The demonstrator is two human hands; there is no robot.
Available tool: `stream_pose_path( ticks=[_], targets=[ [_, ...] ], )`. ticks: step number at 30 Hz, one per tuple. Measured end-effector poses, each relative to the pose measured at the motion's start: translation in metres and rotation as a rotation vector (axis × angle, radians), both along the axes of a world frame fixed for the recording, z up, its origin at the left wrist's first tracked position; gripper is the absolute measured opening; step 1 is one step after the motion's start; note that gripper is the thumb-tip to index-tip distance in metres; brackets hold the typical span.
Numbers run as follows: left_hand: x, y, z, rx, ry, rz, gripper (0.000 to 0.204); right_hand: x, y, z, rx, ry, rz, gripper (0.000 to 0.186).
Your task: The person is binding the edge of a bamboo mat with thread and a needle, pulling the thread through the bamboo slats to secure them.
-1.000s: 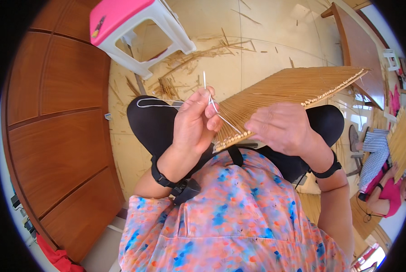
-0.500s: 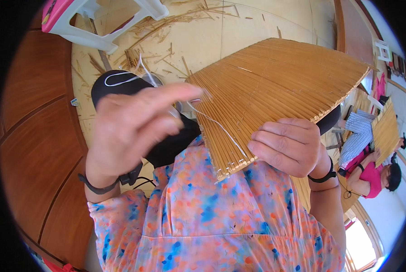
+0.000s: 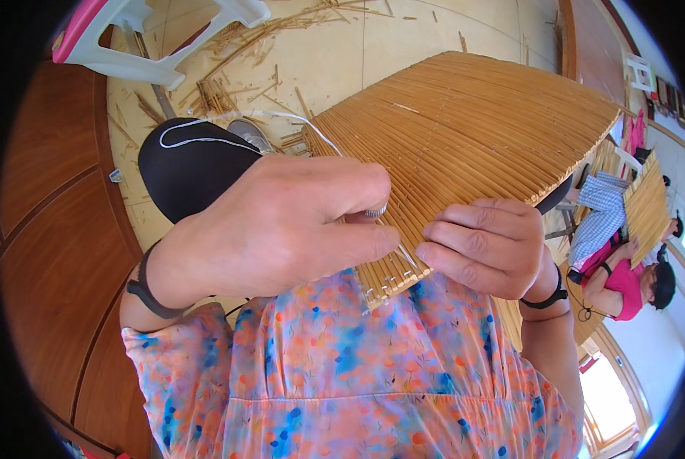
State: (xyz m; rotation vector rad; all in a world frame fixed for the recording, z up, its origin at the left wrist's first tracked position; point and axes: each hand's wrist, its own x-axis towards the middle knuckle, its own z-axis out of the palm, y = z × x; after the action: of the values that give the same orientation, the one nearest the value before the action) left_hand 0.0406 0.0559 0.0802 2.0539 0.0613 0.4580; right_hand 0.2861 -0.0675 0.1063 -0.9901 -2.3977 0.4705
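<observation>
A fan-shaped panel of thin golden-brown stalks, bound side by side, lies tilted across my lap. My right hand grips its near edge, fingers on top and thumb hidden underneath. My left hand is over the panel's left part, thumb and fingers closed in a pinch at white thread by the near edge. A ridged metal thimble ring sits on one of its fingers. Any needle is hidden. More white thread loops over my black-covered left knee. Small white stitches line the panel's near corner.
Broken stalks litter the tiled floor beyond my knee. A white and pink plastic stool stands at upper left, beside brown wooden panelling. At far right another person in pink sits with a similar panel.
My left hand has come right and down from the panel's left side to its near edge, fingers closing. The thread slackened and shifted. My right hand keeps its grip.
</observation>
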Motion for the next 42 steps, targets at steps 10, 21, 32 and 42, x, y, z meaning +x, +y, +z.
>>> stream_pose_path(
  ticks=[10,21,32,42],
  targets=[
    [0.007,-0.002,-0.005,0.05,-0.111,-0.008,0.028,-0.002,0.0,-0.002,-0.044,0.036,-0.017,0.017],
    [0.012,-0.003,-0.004,0.097,-0.147,0.004,0.029,-0.002,-0.001,-0.002,-0.037,0.036,-0.011,0.015],
    [0.011,0.0,-0.005,0.106,-0.155,-0.027,0.028,-0.002,-0.001,-0.002,-0.034,0.036,-0.023,0.015],
    [0.014,0.003,-0.004,0.111,-0.147,-0.052,0.027,-0.001,0.0,-0.004,-0.012,0.052,-0.018,0.011]
  ],
)
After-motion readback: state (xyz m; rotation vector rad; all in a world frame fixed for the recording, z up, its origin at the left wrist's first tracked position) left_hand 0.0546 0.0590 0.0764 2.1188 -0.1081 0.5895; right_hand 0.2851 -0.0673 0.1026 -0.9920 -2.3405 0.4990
